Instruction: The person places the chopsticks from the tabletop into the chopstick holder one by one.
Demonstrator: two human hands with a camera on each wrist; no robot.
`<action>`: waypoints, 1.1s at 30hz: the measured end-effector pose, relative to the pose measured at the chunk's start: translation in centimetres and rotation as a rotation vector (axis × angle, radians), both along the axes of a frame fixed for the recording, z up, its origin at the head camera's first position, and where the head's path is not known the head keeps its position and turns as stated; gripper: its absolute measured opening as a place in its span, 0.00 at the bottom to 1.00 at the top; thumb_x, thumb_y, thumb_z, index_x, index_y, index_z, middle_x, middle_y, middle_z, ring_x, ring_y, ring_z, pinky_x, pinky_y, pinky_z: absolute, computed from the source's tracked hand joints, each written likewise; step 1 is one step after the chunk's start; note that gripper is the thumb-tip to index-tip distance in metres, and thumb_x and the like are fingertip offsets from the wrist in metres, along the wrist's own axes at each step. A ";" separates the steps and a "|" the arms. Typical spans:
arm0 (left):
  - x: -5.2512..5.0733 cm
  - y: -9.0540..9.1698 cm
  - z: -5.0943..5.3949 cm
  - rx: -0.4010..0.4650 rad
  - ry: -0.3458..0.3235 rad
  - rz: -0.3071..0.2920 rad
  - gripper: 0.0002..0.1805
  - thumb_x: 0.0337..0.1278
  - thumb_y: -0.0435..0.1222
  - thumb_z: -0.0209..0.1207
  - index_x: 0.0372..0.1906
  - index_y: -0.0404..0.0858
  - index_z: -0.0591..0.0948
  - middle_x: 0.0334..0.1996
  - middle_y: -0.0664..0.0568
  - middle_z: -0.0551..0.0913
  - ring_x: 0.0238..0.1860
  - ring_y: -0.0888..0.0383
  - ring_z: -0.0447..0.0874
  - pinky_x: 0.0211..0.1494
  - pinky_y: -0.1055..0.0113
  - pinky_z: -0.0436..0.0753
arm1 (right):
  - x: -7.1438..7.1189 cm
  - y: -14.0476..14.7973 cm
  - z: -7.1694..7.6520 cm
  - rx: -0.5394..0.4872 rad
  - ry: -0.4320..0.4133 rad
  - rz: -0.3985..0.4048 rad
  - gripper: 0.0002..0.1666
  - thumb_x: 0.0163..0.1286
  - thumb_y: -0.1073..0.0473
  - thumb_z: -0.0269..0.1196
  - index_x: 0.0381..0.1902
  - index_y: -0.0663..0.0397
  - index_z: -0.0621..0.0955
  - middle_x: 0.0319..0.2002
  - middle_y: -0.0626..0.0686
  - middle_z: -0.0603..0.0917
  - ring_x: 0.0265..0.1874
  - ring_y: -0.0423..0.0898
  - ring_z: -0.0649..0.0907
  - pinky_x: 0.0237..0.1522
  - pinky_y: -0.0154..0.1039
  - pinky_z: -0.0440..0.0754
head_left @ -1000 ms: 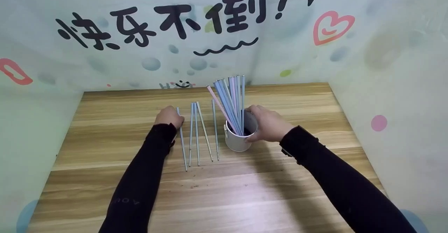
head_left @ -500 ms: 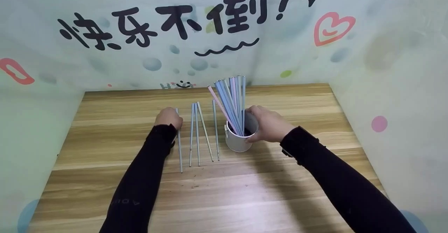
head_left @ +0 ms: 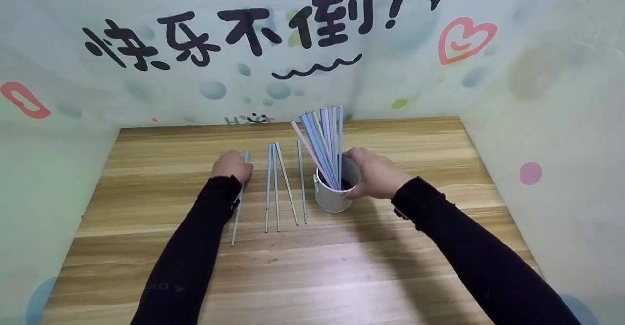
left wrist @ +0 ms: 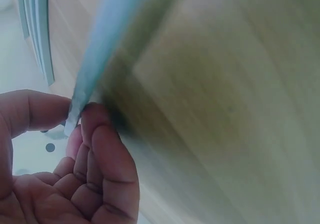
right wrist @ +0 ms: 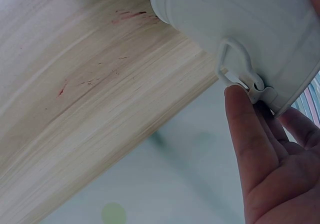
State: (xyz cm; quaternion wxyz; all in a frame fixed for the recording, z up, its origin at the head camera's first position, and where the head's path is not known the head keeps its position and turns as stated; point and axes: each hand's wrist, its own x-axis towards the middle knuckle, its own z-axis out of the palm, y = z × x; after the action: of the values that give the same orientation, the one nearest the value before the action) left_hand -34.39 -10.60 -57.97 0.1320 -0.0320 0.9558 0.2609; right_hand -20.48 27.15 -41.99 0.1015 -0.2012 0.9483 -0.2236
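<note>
My left hand (head_left: pixel 230 165) pinches a light blue chopstick (head_left: pixel 237 227) near its thicker far end, between thumb and fingertips; its other end points back toward me. In the left wrist view the chopstick (left wrist: pixel 107 39) rises blurred from the fingertips. Right of it, several blue and pale chopsticks (head_left: pixel 276 193) lie roughly side by side on the wooden table. A small white metal bucket (head_left: pixel 333 202) stands upright, with blue, pink and pale chopsticks (head_left: pixel 320 142) leaning in it. My right hand (head_left: pixel 378 173) grips the bucket's right side. One finger is beside its side loop (right wrist: pixel 235 59) in the right wrist view.
The wooden tabletop (head_left: pixel 302 276) ends at a pale printed backdrop (head_left: pixel 171 95) with black lettering, which also closes off both sides. Small reddish marks (right wrist: pixel 132 15) dot the wood near the bucket.
The chopstick in my left hand has swung its near end to the left, away from the others. The left forearm has shifted slightly left. My right hand and the bucket stay in place.
</note>
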 end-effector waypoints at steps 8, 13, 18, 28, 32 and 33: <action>-1.3 -2.0 -0.6 0.088 0.024 0.013 0.20 0.66 0.42 0.62 0.17 0.41 0.83 0.18 0.51 0.82 0.21 0.50 0.80 0.25 0.60 0.80 | 0.1 -0.1 0.3 0.003 0.012 0.003 0.53 0.53 0.53 0.87 0.70 0.67 0.74 0.63 0.67 0.81 0.61 0.66 0.83 0.66 0.61 0.81; -1.2 -3.2 1.2 0.133 0.050 0.013 0.17 0.69 0.43 0.61 0.24 0.39 0.85 0.23 0.50 0.85 0.25 0.50 0.82 0.29 0.60 0.81 | 0.2 -0.2 0.3 0.003 -0.002 -0.004 0.54 0.53 0.53 0.88 0.71 0.67 0.73 0.64 0.67 0.81 0.62 0.66 0.83 0.66 0.61 0.81; 4.4 -1.4 10.8 0.195 0.043 0.068 0.15 0.75 0.38 0.57 0.50 0.28 0.84 0.36 0.45 0.87 0.38 0.50 0.84 0.42 0.62 0.82 | 0.1 -0.2 0.2 0.003 -0.009 -0.013 0.54 0.53 0.53 0.88 0.71 0.66 0.73 0.65 0.66 0.81 0.62 0.65 0.83 0.66 0.61 0.82; 5.5 -2.4 15.7 0.345 0.106 0.175 0.23 0.79 0.37 0.51 0.67 0.25 0.74 0.56 0.35 0.82 0.42 0.53 0.87 0.43 0.67 0.84 | 0.2 -0.3 0.3 0.001 -0.014 -0.014 0.54 0.53 0.54 0.88 0.72 0.66 0.73 0.65 0.67 0.81 0.62 0.66 0.83 0.66 0.61 0.81; 5.4 -2.4 17.0 0.442 0.157 0.196 0.22 0.79 0.36 0.50 0.67 0.26 0.71 0.51 0.41 0.81 0.31 0.63 0.85 0.37 0.75 0.85 | 0.1 -0.1 0.1 0.004 0.002 -0.002 0.53 0.53 0.53 0.87 0.71 0.66 0.73 0.65 0.67 0.81 0.62 0.65 0.83 0.66 0.61 0.81; 5.4 -2.3 17.4 0.464 0.170 0.198 0.22 0.80 0.36 0.50 0.68 0.26 0.70 0.49 0.42 0.80 0.30 0.65 0.85 0.37 0.75 0.85 | 0.1 -0.1 0.1 0.004 0.007 0.001 0.53 0.53 0.53 0.87 0.71 0.66 0.73 0.64 0.67 0.81 0.62 0.65 0.83 0.66 0.61 0.81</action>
State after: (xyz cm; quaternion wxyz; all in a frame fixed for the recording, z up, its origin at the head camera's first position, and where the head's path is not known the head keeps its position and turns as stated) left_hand -28.95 -12.88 -40.62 0.0290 -0.0721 0.8703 0.4863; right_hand -20.34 27.09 -41.91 0.0987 -0.2025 0.9489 -0.2209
